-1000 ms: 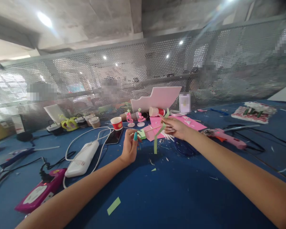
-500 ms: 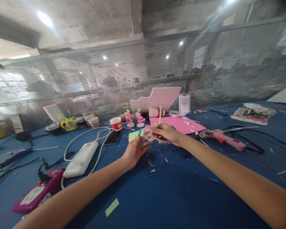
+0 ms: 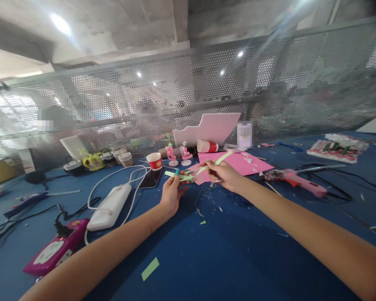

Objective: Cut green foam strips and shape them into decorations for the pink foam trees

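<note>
My left hand pinches one end of a green paper strip above the blue table. My right hand is closed on the other part of the green strip, whose free end sticks up to the right. Both hands hover close together in front of a pink paper sheet. What else the right fingers hold is hidden.
A pink glue gun lies right of my hands. A white power bank with cable, a phone, red paper cups, small pink figures and a magenta device sit left and behind. Paper scraps litter the table. A perforated metal screen stands behind.
The green strip went from hanging, to upright, to lying stretched between both hands. My left hand closed on its end; my right hand shifted slightly right.
</note>
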The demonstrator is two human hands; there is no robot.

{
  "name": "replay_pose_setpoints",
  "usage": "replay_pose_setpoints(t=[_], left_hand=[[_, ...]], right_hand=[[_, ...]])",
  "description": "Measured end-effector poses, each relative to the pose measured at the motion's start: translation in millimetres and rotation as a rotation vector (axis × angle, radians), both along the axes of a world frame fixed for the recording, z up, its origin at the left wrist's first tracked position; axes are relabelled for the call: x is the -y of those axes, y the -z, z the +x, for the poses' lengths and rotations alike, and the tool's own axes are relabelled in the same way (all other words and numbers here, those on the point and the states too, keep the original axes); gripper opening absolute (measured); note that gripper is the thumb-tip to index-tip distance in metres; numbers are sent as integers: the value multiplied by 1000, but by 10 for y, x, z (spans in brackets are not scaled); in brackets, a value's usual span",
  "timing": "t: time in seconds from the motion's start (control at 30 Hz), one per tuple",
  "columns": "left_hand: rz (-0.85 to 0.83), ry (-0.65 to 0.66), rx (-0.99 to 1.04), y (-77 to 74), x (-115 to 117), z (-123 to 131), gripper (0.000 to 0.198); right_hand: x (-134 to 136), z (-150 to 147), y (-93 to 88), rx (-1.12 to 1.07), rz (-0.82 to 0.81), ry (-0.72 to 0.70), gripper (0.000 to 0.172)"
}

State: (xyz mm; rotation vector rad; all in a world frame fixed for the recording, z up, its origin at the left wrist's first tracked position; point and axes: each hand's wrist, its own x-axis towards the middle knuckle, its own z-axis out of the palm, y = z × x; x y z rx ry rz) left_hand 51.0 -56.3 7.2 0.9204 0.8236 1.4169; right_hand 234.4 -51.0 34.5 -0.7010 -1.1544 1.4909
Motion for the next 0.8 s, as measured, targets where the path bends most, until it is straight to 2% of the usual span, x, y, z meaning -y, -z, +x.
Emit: replay_pose_setpoints(t=[0.17,0.27,0.43,0.6,0.7,0.8], left_hand=[[-5,-7,-12,14,6,-7,28],[14,6,-19,20,15,-17,31],[-9,61,7,27,-7,-26,25],[-104,76,68,2,-49,-29,17],[-140,88,123,-5,-71,-43,15],[-150,114,192,-2,-83,-54,17]], right_hand=[[-22,22,-19,-135,-69,-60,16],[-29,30,-24,-125,-63,-84,19],[-53,28,19,-63,-2,-7,31],[-30,18,24,-137,-58,55,39],[-2,5,2,-167,-128,54,36],[9,-4,-22,-234,-165,-37,25]])
